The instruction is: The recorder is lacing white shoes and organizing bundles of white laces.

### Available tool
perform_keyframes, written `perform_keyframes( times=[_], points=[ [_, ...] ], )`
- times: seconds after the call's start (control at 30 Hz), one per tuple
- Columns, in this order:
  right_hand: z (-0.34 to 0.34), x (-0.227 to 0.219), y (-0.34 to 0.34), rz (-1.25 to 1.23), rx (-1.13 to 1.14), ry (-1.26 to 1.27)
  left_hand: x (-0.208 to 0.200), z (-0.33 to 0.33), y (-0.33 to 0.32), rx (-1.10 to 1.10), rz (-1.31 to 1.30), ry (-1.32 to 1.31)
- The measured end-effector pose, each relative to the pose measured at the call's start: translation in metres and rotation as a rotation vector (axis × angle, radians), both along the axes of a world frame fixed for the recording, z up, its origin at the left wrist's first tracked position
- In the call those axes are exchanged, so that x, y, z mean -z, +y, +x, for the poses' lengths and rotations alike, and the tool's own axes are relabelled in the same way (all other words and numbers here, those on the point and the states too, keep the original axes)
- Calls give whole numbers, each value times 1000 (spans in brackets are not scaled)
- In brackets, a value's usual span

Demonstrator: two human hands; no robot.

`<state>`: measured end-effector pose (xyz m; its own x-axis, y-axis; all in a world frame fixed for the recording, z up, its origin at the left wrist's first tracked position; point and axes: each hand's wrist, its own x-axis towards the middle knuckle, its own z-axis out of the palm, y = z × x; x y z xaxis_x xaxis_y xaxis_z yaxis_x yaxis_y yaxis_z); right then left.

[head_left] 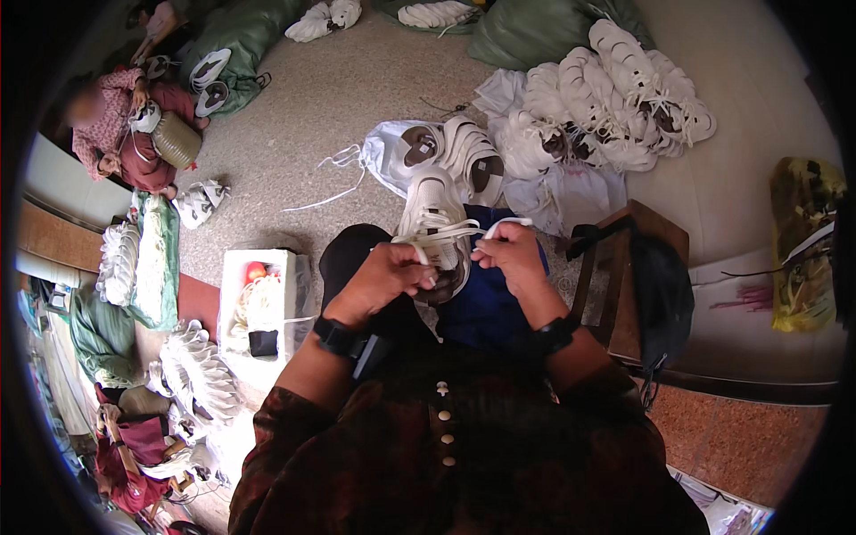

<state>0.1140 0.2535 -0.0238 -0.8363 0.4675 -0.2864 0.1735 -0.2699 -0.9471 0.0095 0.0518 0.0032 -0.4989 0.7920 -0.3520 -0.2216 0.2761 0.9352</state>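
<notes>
Between both sets of fingers, a white sneaker (434, 234) rests on the person's lap, toe pointing away. The left hand (382, 281) has its fingers clenched on a white lace (439, 235) at the shoe's near side; the right hand (510, 256) pinches the lace's other end just right of the tongue. Beyond the fingertips, two more white sneakers (455, 153) lie on a plastic bag on the floor (303, 107). Farther right of the fingers sits a heap of white shoes (615, 98). Left of the fingers stands a white box (259, 308). Another person (120, 134) sits far left.
</notes>
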Motion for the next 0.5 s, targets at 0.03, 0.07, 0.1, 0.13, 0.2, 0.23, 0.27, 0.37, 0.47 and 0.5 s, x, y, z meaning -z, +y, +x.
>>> perform_keyframes(
  times=[0.03, 0.07, 0.1, 0.13, 0.2, 0.23, 0.27, 0.37, 0.47, 0.5],
  points=[
    [-9, 4, -5, 85, 24, 10, 4, -2, 10, 20, -16, 62],
    [-12, 6, -8, 83, 22, 12, 4, -4, 17, 18, -18, 64],
    [-14, 7, -9, 150, 9, -12, 4, -4, 23, 5, -46, 71],
    [-17, 8, -10, 218, -5, -36, 4, -4, 28, -9, -74, 77],
    [-23, 24, -10, 319, 23, 43, 5, -4, 30, -20, -79, 84],
    [-26, 31, -11, 421, 53, 123, 7, -4, 29, -29, -83, 92],
    [-26, 36, -9, 419, 39, 130, 10, -6, 29, -26, -74, 112],
    [-30, 29, -22, 848, 70, 100, 8, -3, 20, -61, -134, 156],
    [-23, 23, -20, 910, 72, 166, 7, 3, 27, -50, -19, 210],
    [-22, 27, -21, 939, 39, 152, 6, 2, 27, -37, -66, 279]
  ],
)
